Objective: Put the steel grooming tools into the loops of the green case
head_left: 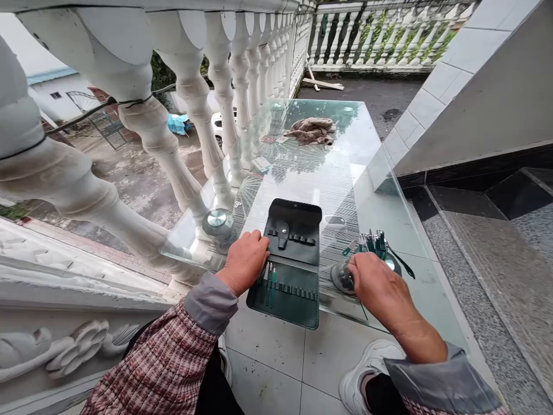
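Note:
A dark green manicure case (298,314) lies unfolded on the glass table, with elastic loops on both panels. Several slim green-handled tools (271,276) sit in the loops at the left of its lower panel. My left hand (246,259) is closed on the case's left edge near the fold. To the right of the case, my right hand (384,291) is closed, fingers pointing down. A thin dark tip shows below it; the rest of what it holds is hidden. Just beyond that hand lies a pile of green and silver grooming tools (375,245).
The glass table (328,173) has round metal-capped supports (217,222). A crumpled brown cloth (311,131) and a small card (261,165) lie farther back. A white balustrade (190,86) runs along the left; granite steps (488,265) rise on the right.

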The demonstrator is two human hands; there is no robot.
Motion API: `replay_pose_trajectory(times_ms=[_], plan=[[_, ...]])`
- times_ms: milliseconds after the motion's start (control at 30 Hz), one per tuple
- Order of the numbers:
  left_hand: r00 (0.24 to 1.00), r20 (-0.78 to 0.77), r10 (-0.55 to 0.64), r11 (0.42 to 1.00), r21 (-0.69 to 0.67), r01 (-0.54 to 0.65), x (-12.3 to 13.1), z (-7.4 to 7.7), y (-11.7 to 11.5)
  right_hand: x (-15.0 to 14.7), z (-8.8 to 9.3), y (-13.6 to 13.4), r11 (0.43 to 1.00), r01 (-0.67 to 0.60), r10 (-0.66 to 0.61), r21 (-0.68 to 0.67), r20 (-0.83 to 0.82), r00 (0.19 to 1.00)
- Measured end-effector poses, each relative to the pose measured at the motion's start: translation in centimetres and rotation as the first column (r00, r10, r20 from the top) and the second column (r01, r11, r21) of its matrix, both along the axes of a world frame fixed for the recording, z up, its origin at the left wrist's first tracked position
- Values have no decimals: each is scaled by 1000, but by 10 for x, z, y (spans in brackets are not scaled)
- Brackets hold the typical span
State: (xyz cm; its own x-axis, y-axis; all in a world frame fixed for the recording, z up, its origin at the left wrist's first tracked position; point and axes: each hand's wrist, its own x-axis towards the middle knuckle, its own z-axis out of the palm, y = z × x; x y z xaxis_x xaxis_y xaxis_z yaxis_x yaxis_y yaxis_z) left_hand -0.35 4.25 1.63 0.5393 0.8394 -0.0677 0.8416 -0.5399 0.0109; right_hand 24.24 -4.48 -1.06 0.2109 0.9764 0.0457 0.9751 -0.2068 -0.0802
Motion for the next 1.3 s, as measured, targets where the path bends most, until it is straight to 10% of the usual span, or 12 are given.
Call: replay_pose_trajectory(times_ms=[167, 400, 567, 1300], plan=[[1000, -29, 1, 1000, -26, -1, 1, 1, 0, -2, 17, -3, 959, 190, -104, 211, -363, 926], [1000, -17, -2, 1000, 13, 2, 0, -5, 1, -39, 21, 2, 971, 202, 60, 131, -944, 324], [1000, -23, -11, 999, 37, 12, 0, -6, 0, -68, 10, 18, 984, 171, 28, 48, -993, 118], [999, 13, -35, 999, 29, 35, -8, -9, -3, -100, -11, 44, 982, 148, 71, 115, -958, 277]])
